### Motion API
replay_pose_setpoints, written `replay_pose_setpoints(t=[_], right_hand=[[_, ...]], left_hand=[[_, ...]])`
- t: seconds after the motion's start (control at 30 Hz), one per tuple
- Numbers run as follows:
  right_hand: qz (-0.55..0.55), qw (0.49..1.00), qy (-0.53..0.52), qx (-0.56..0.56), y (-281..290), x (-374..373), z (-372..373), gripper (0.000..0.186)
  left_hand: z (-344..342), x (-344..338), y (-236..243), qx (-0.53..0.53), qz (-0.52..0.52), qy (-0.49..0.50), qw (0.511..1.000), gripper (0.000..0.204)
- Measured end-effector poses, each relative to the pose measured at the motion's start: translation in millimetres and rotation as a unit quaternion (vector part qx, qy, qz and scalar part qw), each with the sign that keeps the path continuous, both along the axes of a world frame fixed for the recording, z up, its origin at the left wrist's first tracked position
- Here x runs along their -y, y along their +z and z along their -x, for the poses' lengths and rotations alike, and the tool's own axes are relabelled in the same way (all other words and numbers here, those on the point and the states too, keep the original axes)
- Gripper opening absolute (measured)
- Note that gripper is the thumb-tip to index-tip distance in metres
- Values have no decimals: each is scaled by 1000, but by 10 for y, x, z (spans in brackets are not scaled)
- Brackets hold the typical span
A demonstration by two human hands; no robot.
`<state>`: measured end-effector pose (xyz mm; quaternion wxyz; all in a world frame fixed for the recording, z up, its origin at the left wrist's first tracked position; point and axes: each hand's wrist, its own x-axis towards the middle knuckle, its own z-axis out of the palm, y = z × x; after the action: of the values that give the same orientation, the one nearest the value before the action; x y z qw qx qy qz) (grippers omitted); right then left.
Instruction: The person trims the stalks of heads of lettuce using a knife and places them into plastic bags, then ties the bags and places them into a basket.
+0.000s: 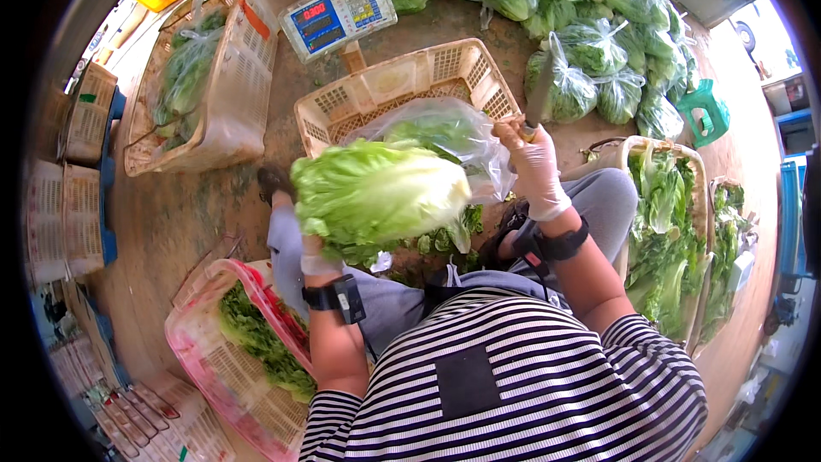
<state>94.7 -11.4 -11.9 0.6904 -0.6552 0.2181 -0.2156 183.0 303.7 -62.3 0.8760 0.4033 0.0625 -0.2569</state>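
A large head of leafy green lettuce [376,192], its pale stem end pointing right, rests in my gloved left hand [321,261]. The leaves hide most of that hand's fingers. My gloved right hand [532,167] is closed round a knife [544,81], whose blade points up and away from me. Just beyond the lettuce, a clear plastic bag [483,141] with greens inside lies in a cream plastic crate [393,85]. The bag's right edge is close to my right hand; whether they touch, I cannot tell.
A digital scale display [339,17] stands behind the crate. Bagged lettuce [590,51] is heaped at the far right, near a green plastic basket [705,111]. Crates of lettuce [663,222] stand right. A pink-rimmed basket [192,325] sits near left, a tall crate [244,94] far left.
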Motion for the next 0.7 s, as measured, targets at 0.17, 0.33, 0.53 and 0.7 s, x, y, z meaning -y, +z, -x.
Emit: replay_pose_setpoints(t=[0.17,0.33,0.53,0.7], right_hand=[[539,829,42,-144,-318,-175,15,39],[635,715,19,-293,-989,199,54,19],[524,806,-30,-273,-864,531,-5,3],[-311,950,-10,-25,-820,618,53,16]], left_hand=[[-136,-494,-204,49,-7,71,996,60],[-207,-587,-394,79,-68,87,991,54],[-194,-46,19,104,-116,55,986,47],[-270,317,-28,73,-96,20,992,44]])
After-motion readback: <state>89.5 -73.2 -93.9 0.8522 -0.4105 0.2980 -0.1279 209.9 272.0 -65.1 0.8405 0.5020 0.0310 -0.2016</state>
